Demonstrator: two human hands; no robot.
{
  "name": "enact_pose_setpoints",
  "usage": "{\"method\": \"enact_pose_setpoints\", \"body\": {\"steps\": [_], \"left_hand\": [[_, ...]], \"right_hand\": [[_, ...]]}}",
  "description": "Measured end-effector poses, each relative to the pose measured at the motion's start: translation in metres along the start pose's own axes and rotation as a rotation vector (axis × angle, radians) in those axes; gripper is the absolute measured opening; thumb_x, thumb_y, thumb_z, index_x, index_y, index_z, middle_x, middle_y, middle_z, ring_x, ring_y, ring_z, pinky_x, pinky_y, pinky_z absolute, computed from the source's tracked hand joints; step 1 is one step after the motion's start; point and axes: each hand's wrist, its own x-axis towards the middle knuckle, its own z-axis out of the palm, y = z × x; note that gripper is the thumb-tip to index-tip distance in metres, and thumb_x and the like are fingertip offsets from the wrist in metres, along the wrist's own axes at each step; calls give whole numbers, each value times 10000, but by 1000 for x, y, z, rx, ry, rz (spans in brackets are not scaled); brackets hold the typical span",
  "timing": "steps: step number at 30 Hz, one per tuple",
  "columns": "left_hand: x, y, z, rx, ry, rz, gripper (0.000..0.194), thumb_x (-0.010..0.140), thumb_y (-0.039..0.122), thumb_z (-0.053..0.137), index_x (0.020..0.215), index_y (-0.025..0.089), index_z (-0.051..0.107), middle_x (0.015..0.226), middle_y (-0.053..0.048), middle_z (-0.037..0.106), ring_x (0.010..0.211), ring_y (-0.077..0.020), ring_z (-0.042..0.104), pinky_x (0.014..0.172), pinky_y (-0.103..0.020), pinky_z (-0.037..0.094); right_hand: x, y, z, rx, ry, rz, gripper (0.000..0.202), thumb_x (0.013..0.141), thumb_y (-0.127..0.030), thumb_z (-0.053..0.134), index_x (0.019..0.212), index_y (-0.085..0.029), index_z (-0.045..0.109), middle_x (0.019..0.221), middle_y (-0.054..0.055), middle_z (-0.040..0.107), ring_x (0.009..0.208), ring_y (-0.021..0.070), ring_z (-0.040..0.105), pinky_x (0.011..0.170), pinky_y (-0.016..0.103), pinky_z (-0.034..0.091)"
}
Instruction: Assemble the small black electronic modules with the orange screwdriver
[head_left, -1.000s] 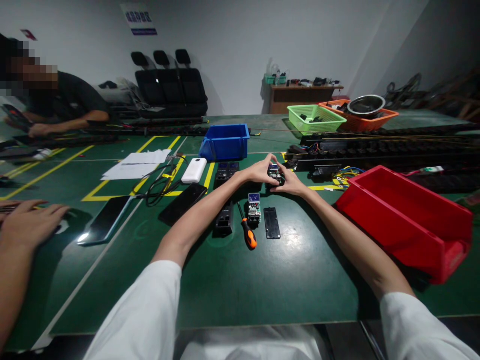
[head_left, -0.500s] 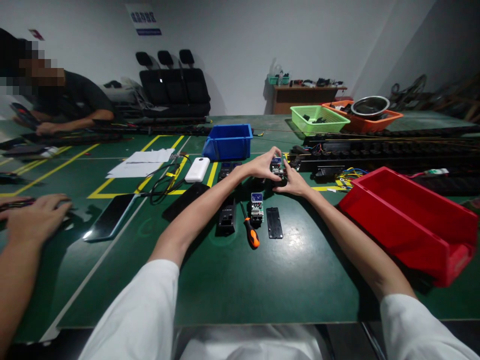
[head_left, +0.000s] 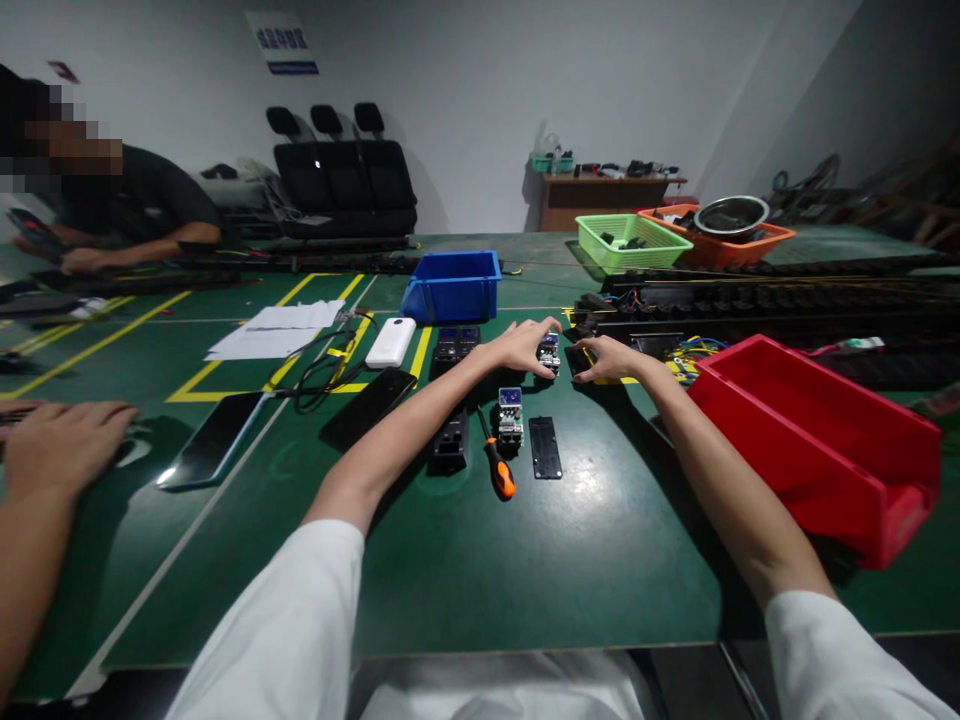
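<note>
My left hand (head_left: 525, 347) grips a small circuit module (head_left: 549, 355) between thumb and fingers, just above the green table. To its right, my right hand (head_left: 606, 358) has its thumb and fingers round the edges of a flat black plate (head_left: 579, 363). Nearer to me lie a second circuit module (head_left: 511, 418) with a blue top, a black housing (head_left: 450, 440), an orange and black screwdriver (head_left: 500, 470) and a black cover (head_left: 545, 447). More black housings (head_left: 457, 345) stand behind my left forearm.
A red bin (head_left: 817, 450) is at the right, a blue bin (head_left: 454, 287) behind. Left of my arm lie a black phone (head_left: 367, 408), a white power bank (head_left: 391, 342) and another phone (head_left: 214, 440). Another person's hand (head_left: 67, 445) rests at the left edge.
My right hand has moved right, away from the circuit module, and is now at the black plate. My left hand still holds the module. The view has shifted slightly.
</note>
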Motion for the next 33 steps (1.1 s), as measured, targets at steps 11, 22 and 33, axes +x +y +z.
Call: {"method": "enact_pose_setpoints", "body": {"steps": [11,22,33], "left_hand": [[-17,-21,-1,54,-65,28,1072,571,508,772,1455,210,243,1488,-151,341,1386,-314,322,1123,-425,310],[-21,-22,4,119,-35,-79,964,644,520,717,1436,166,297,1435,-176,402,1327,-326,401,1072,-422,379],[-40,-4,-1,68,90,-56,880,726,453,700,1440,145,288,1545,-205,231,1453,-318,236,1160,-459,290]], "right_hand": [[4,-11,6,-2,138,-142,919,619,-570,772,1376,-129,496,1398,185,511,1292,363,462,1065,477,399],[2,-11,4,6,-7,-66,849,629,-560,759,1335,-142,543,1287,154,614,1167,334,585,1001,412,465],[4,-8,12,30,96,-111,775,670,-557,729,1302,-135,576,1320,152,595,1230,330,545,1050,420,424]]}}
